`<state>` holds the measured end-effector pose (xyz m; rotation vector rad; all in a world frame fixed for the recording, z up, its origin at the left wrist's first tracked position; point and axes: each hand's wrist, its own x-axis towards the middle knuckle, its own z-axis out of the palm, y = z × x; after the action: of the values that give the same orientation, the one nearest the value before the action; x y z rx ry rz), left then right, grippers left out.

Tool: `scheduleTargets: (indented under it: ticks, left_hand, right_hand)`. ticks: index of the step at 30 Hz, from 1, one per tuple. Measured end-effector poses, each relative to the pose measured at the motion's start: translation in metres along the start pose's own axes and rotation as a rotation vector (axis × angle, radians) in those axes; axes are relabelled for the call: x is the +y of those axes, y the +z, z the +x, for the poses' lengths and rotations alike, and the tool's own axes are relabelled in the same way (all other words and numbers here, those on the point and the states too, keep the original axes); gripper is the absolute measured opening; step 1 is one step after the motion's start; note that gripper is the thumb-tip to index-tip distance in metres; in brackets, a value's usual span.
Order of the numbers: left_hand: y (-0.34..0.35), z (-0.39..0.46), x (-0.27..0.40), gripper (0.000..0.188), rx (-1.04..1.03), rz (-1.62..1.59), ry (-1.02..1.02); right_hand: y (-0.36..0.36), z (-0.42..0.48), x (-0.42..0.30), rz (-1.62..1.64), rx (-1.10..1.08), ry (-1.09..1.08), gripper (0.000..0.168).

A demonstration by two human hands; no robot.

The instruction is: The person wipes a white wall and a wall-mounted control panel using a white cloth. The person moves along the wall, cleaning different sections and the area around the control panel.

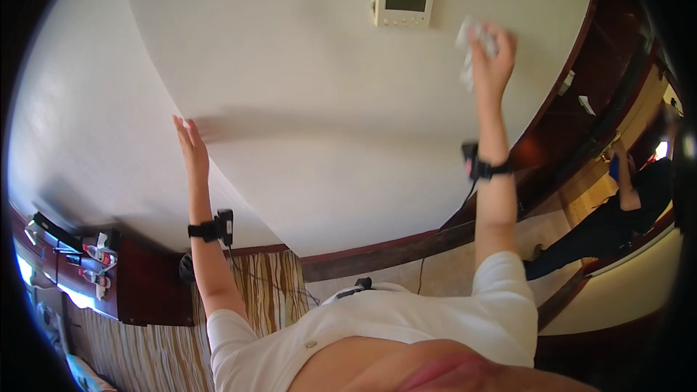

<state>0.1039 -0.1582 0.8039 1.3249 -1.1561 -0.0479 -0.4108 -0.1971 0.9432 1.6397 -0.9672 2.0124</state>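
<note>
Both my arms are raised in front of a pale wall (326,174). My right hand (493,54) is closed on a crumpled whitish cloth (467,49), just right of and a little below a white wall-mounted panel (404,2) with a dark screen and small buttons. Part of the cloth hangs down beside my wrist. At the left, my left hand (190,139) is at the wall's vertical corner edge, fingers extended; a small pale spot shows between the fingers, and I cannot tell what it is. Black devices are strapped to both forearms.
A dark wood cabinet (152,283) at lower left bears bottles (98,253) and other items. Striped carpet (272,283) lies below. A dark wood door frame (593,65) curves along the right. Beyond it a person in dark clothes (642,201) holds something blue. Cables hang from my arm devices.
</note>
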Motion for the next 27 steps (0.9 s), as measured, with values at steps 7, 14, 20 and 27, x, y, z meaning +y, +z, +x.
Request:
scheduleTargets:
  ticks: [7, 14, 20, 27]
  left_hand:
    - [0.021, 0.049, -0.087, 0.073, 0.223, -0.293, -0.169]
    - [0.013, 0.053, -0.124, 0.064, 0.388, -0.202, -0.036]
    - [0.027, 0.056, -0.089, 0.067, 0.411, -0.202, -0.068]
    - [0.027, 0.079, -0.141, 0.074, 0.334, -0.108, -0.154]
  right_hand:
    - [0.067, 0.124, 0.012, -0.207, 0.12, -0.301, 0.023]
    - [0.069, 0.061, 0.031, -0.213, -0.125, -0.483, 0.023]
    - [0.0, 0.172, 0.127, -0.481, 0.229, -0.235, 0.018]
    - [-0.036, 0.213, 0.17, -0.498, 0.432, 0.108, 0.027]
